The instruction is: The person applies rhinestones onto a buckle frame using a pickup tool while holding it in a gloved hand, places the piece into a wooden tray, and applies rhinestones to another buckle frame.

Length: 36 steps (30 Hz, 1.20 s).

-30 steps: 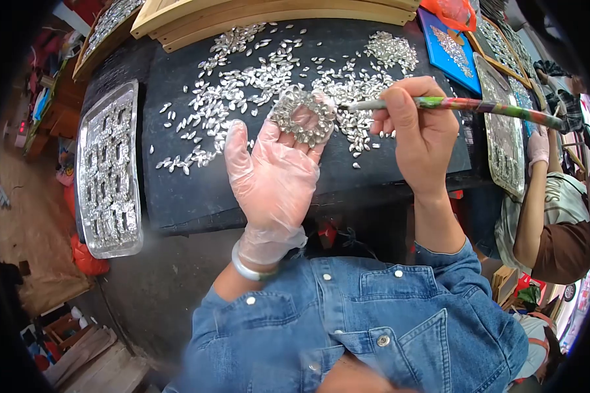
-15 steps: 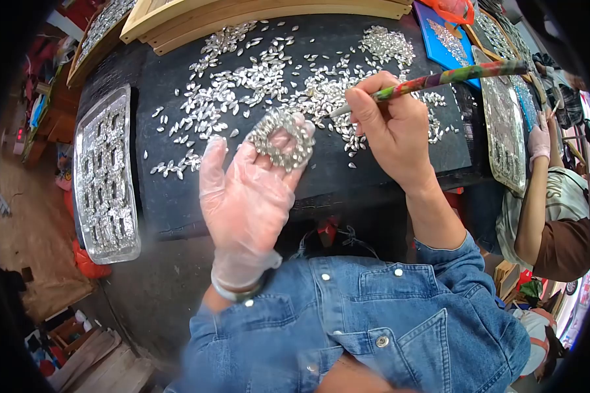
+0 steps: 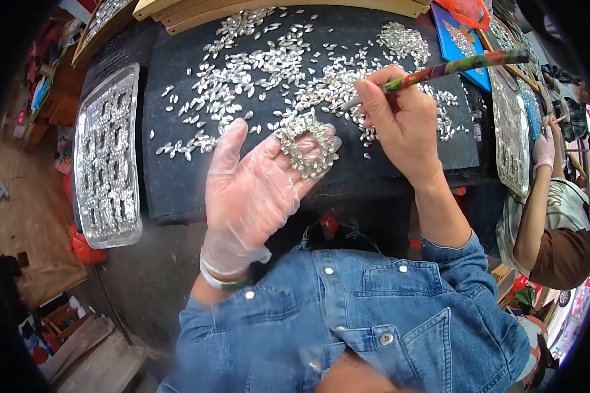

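Observation:
My left hand (image 3: 252, 187), in a clear plastic glove, is palm up with the thumb spread. A silvery ring-shaped piece set with stones (image 3: 308, 145) rests on its fingers. My right hand (image 3: 403, 124), ungloved, pinches a pen-like tool (image 3: 439, 71) with a colourful patterned shaft. The tool's grey tip is over the loose leaf-shaped clear stones (image 3: 334, 82), up and to the right of the ring; whether it touches a stone is too small to tell. The stones lie scattered over a black board (image 3: 170, 180).
A clear tray of rectangular silvery pieces (image 3: 108, 157) stands at the left. Wooden frames (image 3: 282, 8) lie at the back. On the right are a blue tray (image 3: 462, 49), another long tray (image 3: 510, 141) and a co-worker's gloved hand (image 3: 543, 150).
The tool tip has moved away from the ring to the loose stones. My left hand went down and left, then the ring came slightly back right. The ring stays on my left fingers.

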Motion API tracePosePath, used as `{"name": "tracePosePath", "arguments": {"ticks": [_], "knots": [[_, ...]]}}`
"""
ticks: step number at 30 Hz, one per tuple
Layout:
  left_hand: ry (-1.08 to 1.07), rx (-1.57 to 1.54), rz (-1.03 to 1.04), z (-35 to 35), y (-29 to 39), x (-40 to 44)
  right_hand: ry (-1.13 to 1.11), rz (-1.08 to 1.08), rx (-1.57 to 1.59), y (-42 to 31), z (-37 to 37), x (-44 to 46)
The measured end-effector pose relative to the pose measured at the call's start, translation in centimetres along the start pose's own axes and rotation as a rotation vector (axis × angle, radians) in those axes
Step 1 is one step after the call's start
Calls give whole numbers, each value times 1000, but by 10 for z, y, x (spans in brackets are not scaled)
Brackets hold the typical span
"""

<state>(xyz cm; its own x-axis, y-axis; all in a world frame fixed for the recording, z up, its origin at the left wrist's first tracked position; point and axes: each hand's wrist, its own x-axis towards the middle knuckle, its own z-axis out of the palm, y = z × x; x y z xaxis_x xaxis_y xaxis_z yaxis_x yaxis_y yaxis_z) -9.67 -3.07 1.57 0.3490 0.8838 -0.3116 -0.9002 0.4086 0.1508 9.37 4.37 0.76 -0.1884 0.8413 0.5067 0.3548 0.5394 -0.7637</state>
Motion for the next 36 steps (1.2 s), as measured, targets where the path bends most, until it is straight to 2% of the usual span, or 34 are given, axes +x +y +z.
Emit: {"name": "tracePosePath", "arguments": {"ticks": [4, 8, 13, 18, 29, 34, 36], "knots": [[-12, 29, -5, -1, 1, 0, -1, 40, -20, 2, -1, 0], [-40, 50, -2, -3, 1, 1, 27, 134, 305, 0, 1, 0], [-49, 30, -4, -3, 1, 1, 65, 167, 471, -19, -6, -4], [-42, 45, -24, -6, 1, 0, -11, 84, 301, -20, -8, -11], [-72, 29, -30, -8, 1, 1, -56, 71, 203, -19, -6, -11], [-96, 28, -37, -10, 2, 1, -43, 86, 236, -21, -6, -9], [-93, 31, -29, -8, 2, 1, 53, 111, 291, -17, -6, 0]]}}
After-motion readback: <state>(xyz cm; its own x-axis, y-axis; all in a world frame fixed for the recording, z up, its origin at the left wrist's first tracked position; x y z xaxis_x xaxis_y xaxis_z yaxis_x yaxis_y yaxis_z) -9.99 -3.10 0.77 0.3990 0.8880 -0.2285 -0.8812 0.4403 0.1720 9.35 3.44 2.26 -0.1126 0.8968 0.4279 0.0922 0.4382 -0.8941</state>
